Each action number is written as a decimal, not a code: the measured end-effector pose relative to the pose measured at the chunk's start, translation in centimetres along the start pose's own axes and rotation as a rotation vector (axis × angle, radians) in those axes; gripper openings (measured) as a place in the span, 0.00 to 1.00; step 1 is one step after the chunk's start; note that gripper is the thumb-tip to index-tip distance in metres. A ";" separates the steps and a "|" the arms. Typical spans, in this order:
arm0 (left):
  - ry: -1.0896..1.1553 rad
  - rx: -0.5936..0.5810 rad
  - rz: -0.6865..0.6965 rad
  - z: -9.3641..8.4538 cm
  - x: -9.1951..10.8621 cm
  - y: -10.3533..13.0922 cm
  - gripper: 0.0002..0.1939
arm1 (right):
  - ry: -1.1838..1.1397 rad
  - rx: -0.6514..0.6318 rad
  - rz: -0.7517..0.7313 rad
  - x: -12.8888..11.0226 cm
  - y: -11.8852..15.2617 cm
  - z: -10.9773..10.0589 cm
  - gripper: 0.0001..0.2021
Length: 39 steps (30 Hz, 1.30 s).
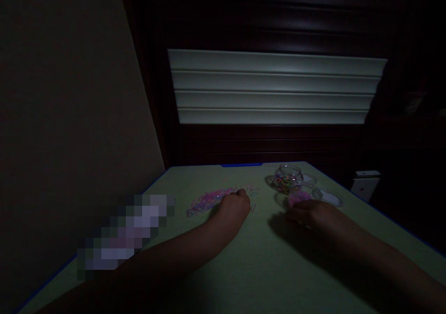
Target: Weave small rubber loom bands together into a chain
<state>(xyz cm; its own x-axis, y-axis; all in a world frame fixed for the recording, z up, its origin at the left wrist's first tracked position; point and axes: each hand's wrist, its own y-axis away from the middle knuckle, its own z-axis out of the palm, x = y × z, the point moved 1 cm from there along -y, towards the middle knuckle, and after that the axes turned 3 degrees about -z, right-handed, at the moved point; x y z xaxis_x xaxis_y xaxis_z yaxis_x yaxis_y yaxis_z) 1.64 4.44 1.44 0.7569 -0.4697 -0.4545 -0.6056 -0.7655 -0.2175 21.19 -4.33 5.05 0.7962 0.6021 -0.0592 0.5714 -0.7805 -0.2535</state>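
Left grip [235, 206] — at pink bands [211, 198]

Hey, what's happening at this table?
A person is handling small coloured bands. The left hand is at the edge of a loose pile of mostly pink and purple ones on the table. The right hand is at a clear jar with pink ones inside. Behind it stands another jar, partly filled with mixed colours.

Loose bands [209, 200] left of two jars [287, 179] on a table [244, 267].
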 end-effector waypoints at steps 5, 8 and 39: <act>-0.024 -0.006 0.007 -0.2 0.1 0.0 0.13 | 0.010 0.013 -0.004 0.1 0.1 0.2 0.09; -0.043 0.013 0.016 -0.1 0.1 0.1 0.14 | 0.008 0.017 -0.010 0.2 0.0 0.3 0.09; 0.265 0.093 0.046 -2.9 1.7 1.9 0.12 | 0.126 0.156 0.075 0.7 -0.1 0.4 0.10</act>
<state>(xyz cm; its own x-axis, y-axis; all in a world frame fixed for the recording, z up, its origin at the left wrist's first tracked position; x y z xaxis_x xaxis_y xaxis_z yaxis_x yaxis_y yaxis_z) 2.48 0.90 2.71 0.7583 -0.6113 -0.2266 -0.6517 -0.7025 -0.2859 21.62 -3.69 4.62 0.8594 0.5101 0.0356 0.4800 -0.7807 -0.4001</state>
